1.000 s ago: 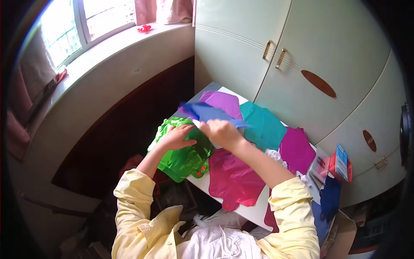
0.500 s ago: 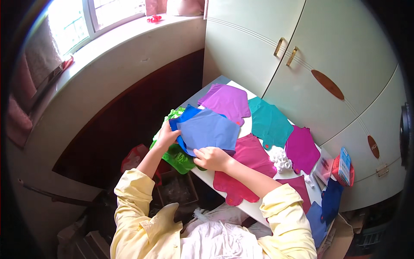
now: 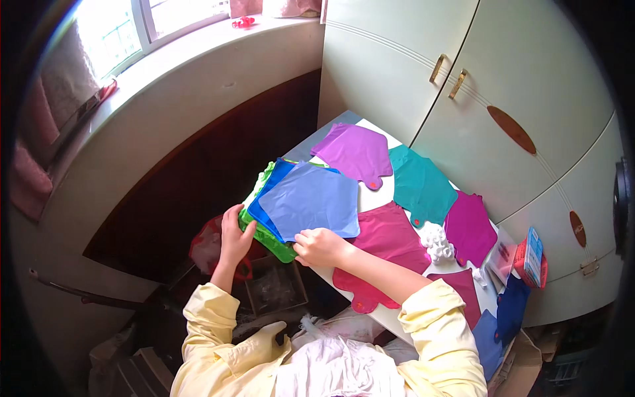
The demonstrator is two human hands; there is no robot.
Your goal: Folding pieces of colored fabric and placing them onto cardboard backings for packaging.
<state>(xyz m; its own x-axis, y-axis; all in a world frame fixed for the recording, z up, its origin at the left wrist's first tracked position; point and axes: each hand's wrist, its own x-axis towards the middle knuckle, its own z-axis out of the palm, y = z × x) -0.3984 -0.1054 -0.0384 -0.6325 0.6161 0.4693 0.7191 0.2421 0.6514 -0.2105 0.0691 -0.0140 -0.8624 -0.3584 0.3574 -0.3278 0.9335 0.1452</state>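
A light blue cloth piece with angled sides lies flat on a darker blue piece. Beneath both, a bright green cloth shows along the left and near edges of the pile. My right hand is closed in a pinch at the near edge of the light blue cloth. By the green cloth's left edge is my left hand, its thumb and fingers apart and nothing held between them. A crimson cloth lies just right of the pile, partly behind my right forearm.
On the white table lie purple, teal and magenta cloths, with a white crumpled bundle among them. A red and blue box stands at the right end. The cabinet borders the far side.
The blue pieces have come down onto the green cloth and lie flatter. My left hand has let go of them and moved left and nearer. The right hand stays at the near edge.
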